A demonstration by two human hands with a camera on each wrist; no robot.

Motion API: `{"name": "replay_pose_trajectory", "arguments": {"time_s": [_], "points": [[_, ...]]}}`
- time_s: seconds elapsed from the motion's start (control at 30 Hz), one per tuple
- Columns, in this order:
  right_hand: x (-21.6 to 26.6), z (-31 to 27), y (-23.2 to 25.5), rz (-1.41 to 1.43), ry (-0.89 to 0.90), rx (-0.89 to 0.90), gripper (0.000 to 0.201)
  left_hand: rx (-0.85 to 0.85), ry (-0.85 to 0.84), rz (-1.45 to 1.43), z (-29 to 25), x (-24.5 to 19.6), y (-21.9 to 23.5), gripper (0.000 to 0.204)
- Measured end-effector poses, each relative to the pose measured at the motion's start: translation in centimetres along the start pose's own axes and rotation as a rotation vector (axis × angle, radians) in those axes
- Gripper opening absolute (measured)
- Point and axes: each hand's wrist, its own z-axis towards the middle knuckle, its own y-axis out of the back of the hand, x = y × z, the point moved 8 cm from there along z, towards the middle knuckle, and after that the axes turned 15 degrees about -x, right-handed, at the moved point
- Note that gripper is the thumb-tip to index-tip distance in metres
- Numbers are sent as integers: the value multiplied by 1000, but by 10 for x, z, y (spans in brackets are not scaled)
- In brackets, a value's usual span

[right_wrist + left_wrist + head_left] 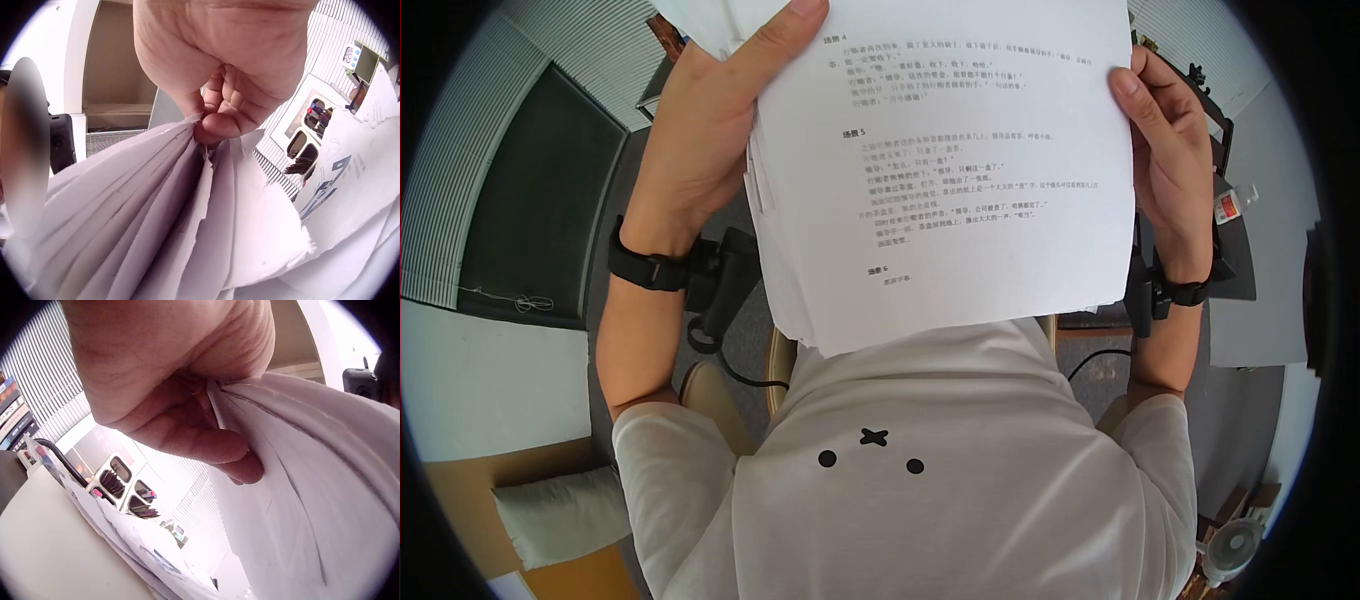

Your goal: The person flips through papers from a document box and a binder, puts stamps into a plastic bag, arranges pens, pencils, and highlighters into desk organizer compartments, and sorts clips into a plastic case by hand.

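Note:
A thick stack of printed paper sheets (960, 200) is held up in front of the chest, its top page bearing lines of Chinese text. My left hand (705, 120) grips the stack's left edge, thumb on the printed face. In the left wrist view, that hand's curled fingers (237, 459) lie behind the sheets (312, 487). At the right edge my right hand (1168, 140) pinches the stack, its thumb on the front. The right wrist view shows the sheets (144, 194) fanned apart below the fingers (225, 122), with uneven edges.
More loose papers (350, 169) lie beyond the stack, close to an organizer (303, 150) with pens. A bottle (1236, 204) with a red label stands at the right. A small fan (1232, 548) is at lower right, and a cushion (565, 512) at lower left.

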Motion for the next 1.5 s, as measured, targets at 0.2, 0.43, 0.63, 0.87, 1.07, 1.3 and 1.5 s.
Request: {"name": "replay_pose_trajectory", "arguments": {"time_s": [0.2, 0.43, 0.63, 0.87, 1.07, 1.3, 1.5], "points": [[3, -1, -2, -46, -37, -54, 25, 71, 23, -5, 1, 1, -4, 52], [3, -1, -5, -31, -35, -71, 25, 34, -21, 37, 2, 2, -5, 60], [3, -1, -3, -26, -41, -89, 24, 49, -30, 59, 2, 1, -5, 65], [-3, 1, 0, -31, -33, -55, 21, 43, -10, 41, 0, 0, -5, 64], [4, -1, -3, -24, -16, -60, 26, 28, -11, 39, -1, 0, -4, 63], [4, -3, -3, -43, 1, -87, 33, 0, 17, -23, -1, 0, -5, 64], [6, -4, -4, -31, 5, -98, 30, -5, 7, -56, -3, -3, -6, 66]]}}
